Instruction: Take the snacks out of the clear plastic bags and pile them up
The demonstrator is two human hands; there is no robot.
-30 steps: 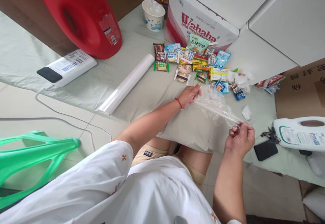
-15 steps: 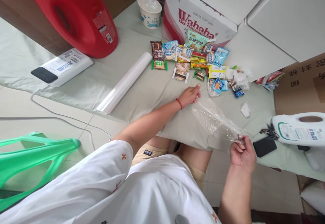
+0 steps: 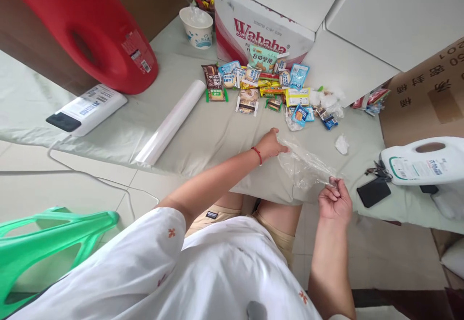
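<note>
A thin, crinkled sheet of clear plastic film point(image 3: 306, 165) stretches between my two hands above the front of the covered table. My left hand point(image 3: 271, 146), with a red string bracelet at its wrist, grips the left end; thumb and forefinger show spread along the film's edge, the other fingers are hidden. At the right end, my right hand point(image 3: 335, 196) pinches the film between thumb and fingertips, palm turned up. Beyond my left hand lies a pile of small wrapped snacks point(image 3: 268, 85). A smooth whitish roll of plastic point(image 3: 172, 122) rests to the left.
A Wahaha carton point(image 3: 264, 25) and a paper cup point(image 3: 197, 27) stand behind the snacks. Left are a red jug point(image 3: 105, 35) and a white device point(image 3: 87, 109). A white detergent bottle point(image 3: 424, 160), black wallet-like item point(image 3: 373, 193) and crumpled plastic point(image 3: 341, 144) lie right. A green stool point(image 3: 54, 252) stands below.
My left thumb and forefinger have spread apart at the film's end. My right hand has come slightly up and left, and the film sags more loosely. The view has shifted a little.
</note>
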